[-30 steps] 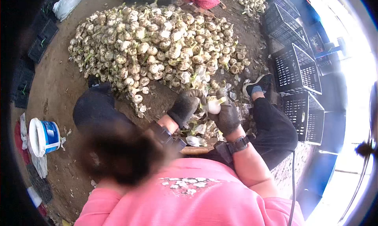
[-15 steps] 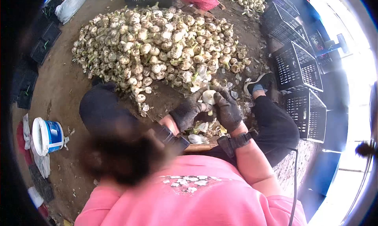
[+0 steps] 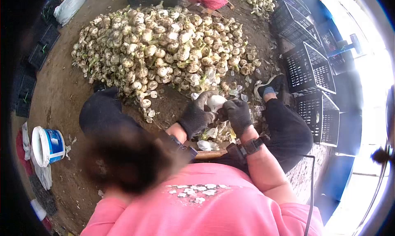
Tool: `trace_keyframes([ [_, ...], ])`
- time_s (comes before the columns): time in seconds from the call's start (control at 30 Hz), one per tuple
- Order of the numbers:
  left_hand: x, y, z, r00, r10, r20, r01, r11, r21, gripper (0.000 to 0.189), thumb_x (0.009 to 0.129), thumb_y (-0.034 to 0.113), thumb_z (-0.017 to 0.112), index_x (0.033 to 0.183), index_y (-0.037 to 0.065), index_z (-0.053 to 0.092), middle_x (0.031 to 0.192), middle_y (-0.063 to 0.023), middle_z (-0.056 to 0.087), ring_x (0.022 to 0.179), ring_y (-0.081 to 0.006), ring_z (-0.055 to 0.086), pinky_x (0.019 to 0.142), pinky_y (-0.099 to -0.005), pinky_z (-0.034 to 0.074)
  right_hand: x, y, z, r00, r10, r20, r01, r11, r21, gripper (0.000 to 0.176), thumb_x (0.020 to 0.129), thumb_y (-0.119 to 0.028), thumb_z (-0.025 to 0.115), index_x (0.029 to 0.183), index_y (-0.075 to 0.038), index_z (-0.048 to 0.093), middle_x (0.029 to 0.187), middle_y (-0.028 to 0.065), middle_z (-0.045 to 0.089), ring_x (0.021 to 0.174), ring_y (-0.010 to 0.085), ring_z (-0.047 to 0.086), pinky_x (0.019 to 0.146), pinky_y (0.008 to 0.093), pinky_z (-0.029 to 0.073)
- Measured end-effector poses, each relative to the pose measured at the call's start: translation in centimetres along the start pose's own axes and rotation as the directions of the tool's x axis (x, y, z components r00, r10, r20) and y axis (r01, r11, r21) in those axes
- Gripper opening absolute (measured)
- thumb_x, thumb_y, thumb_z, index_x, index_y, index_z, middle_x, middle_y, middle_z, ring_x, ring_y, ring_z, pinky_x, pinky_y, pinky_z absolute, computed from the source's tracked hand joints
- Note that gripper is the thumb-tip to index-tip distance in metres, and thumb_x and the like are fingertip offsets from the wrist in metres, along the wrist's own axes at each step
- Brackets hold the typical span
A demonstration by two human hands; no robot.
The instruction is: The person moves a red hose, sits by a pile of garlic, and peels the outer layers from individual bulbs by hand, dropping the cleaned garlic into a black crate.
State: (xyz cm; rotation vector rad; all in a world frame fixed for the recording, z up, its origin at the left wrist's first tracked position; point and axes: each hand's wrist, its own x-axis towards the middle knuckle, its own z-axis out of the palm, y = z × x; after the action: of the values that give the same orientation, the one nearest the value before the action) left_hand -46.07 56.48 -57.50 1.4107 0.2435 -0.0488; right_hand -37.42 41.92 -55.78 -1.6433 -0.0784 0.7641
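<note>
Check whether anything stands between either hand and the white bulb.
Nothing visible does, bar the gloves. The left hand holds the bulb; the right hand is right beside it. The peelings lie nearer the body, not between.

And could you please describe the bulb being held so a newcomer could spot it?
Find the big heap of bulbs, then look below it, toward the pink shirt. Between the gloved left hand and right hand is the bulb: clean white, unlike the heap's many dirt-stained ones.
</note>
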Motion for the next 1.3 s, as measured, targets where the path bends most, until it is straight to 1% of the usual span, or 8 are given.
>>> trace_keyframes([
  [0.2, -0.9, 2.3, 1.9, 0.907, 0.087, 0.412, 0.213, 0.749, -0.627, 0.078, 0.069, 0.0, 0.06, 0.139, 0.014, 0.029, 0.091, -0.0107, 0.059, 0.076, -0.0205, 0.06, 0.067, -0.0311, 0.05, 7.0, 8.6, -3.3, 0.917, -0.315, 0.243, 0.392, 0.606, -0.692, 0.024, 0.079, -0.023, 0.064, 0.093, -0.004, 0.063, 0.08, 0.0065, 0.064, 0.074, 0.0193, 0.062, 0.068, 0.0315, 0.05],
  [0.33, -0.6, 1.4, 2.1, 0.881, 0.112, 0.46, 0.198, 0.795, -0.573, 0.077, 0.069, -0.005, 0.056, 0.14, 0.011, 0.032, 0.103, -0.0111, 0.059, 0.086, -0.0228, 0.061, 0.074, -0.0331, 0.051, 5.9, 10.4, -2.5, 0.979, -0.162, 0.124, 0.112, 0.935, 0.337, 0.031, 0.083, -0.026, 0.056, 0.106, -0.005, 0.057, 0.088, 0.0075, 0.065, 0.076, 0.0238, 0.064, 0.07, 0.0341, 0.053],
  [0.47, 0.3, 0.7, 1.1, 0.978, 0.06, 0.202, -0.01, 0.971, -0.239, 0.07, 0.074, -0.006, 0.054, 0.14, 0.007, 0.034, 0.114, -0.0093, 0.058, 0.1, -0.018, 0.058, 0.083, -0.0305, 0.049, 8.0, 4.9, -6.7, 0.933, 0.276, 0.23, -0.344, 0.873, 0.347, 0.03, 0.091, -0.026, 0.047, 0.11, -0.005, 0.054, 0.096, 0.0105, 0.062, 0.07, 0.0211, 0.062, 0.061, 0.0342, 0.054],
  [0.63, 1.6, -0.4, 3.4, 0.982, 0.048, 0.185, -0.034, 0.996, -0.078, 0.059, 0.083, -0.006, 0.058, 0.136, 0.012, 0.038, 0.11, -0.0037, 0.054, 0.097, -0.0139, 0.055, 0.078, -0.0264, 0.052, -1.8, -0.9, -3.2, 0.717, -0.594, 0.364, 0.696, 0.581, -0.423, 0.046, 0.085, -0.024, 0.065, 0.125, -0.005, 0.05, 0.11, 0.0109, 0.057, 0.094, 0.0171, 0.059, 0.077, 0.0282, 0.05],
  [0.9, 2.8, -3.8, 2.1, 0.861, 0.013, 0.508, 0.234, 0.877, -0.42, 0.075, 0.077, 0.0, 0.063, 0.143, 0.01, 0.03, 0.119, -0.0017, 0.053, 0.099, -0.0092, 0.053, 0.081, -0.0241, 0.049, -1.2, -0.3, -7.4, 0.888, -0.092, 0.45, -0.003, 0.979, 0.206, 0.024, 0.083, -0.006, 0.064, 0.107, -0.002, 0.059, 0.103, 0.0062, 0.061, 0.089, 0.0138, 0.057, 0.075, 0.029, 0.05],
  [1.03, 1.2, -2.0, 2.9, 0.852, -0.136, 0.505, 0.273, 0.939, -0.208, 0.078, 0.076, -0.007, 0.062, 0.144, 0.009, 0.027, 0.119, -0.0014, 0.053, 0.101, -0.0094, 0.052, 0.081, -0.023, 0.048, 1.8, 2.2, -8.7, 0.938, -0.327, -0.116, 0.048, 0.453, -0.89, 0.033, 0.086, -0.014, 0.062, 0.115, 0.0, 0.053, 0.113, 0.0171, 0.058, 0.1, 0.0261, 0.058, 0.083, 0.0384, 0.048],
  [1.17, 2.9, -6.6, 3.0, 0.97, 0.173, 0.171, -0.181, 0.983, 0.031, 0.078, 0.079, -0.004, 0.059, 0.145, 0.011, 0.021, 0.1, -0.0043, 0.057, 0.078, -0.0106, 0.053, 0.066, -0.0243, 0.047, -1.6, 0.1, -5.1, 0.96, -0.23, 0.159, 0.268, 0.919, -0.29, 0.047, 0.082, -0.021, 0.067, 0.123, -0.003, 0.049, 0.114, 0.0188, 0.056, 0.105, 0.0274, 0.056, 0.088, 0.0358, 0.044],
  [1.3, 0.8, -1.9, 4.0, 0.876, -0.107, 0.471, 0.2, 0.968, -0.151, 0.071, 0.085, -0.002, 0.055, 0.145, 0.016, 0.021, 0.099, -0.0055, 0.057, 0.08, -0.0094, 0.052, 0.068, -0.024, 0.047, -3.3, -2.4, -5.6, 0.975, -0.042, 0.22, 0.096, 0.966, -0.241, 0.029, 0.083, -0.016, 0.066, 0.109, -0.005, 0.058, 0.099, 0.0076, 0.062, 0.083, 0.0142, 0.058, 0.065, 0.0255, 0.048],
])
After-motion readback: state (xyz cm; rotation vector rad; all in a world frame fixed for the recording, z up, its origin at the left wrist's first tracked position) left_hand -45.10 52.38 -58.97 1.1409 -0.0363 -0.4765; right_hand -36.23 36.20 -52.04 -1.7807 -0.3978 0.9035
